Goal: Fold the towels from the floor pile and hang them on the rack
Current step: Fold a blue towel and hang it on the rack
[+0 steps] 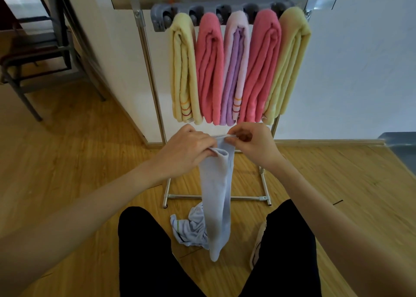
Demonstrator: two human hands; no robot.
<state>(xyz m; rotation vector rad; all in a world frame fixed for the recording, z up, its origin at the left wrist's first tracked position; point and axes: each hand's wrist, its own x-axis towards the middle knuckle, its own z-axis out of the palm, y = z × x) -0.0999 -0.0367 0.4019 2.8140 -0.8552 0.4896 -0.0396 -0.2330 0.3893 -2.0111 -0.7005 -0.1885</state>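
Note:
A pale blue towel (217, 197) hangs in a long fold in front of me, its lower end reaching down between my knees. My left hand (186, 149) grips its top edge on the left. My right hand (252, 145) pinches the same edge on the right, close beside the left. On the floor behind it lies a crumpled light blue striped towel (191, 229). The metal rack (147, 56) stands against the wall with several folded towels on it: yellow (183, 69), pink (210, 69), lilac (235, 71), pink and yellow.
A dark metal chair (40, 49) stands at the left by the wall corner. My legs in black trousers (148, 251) frame the floor pile, and a slipper (257, 245) shows by my right knee. A grey object (400, 148) sits at the right edge. Wooden floor all around.

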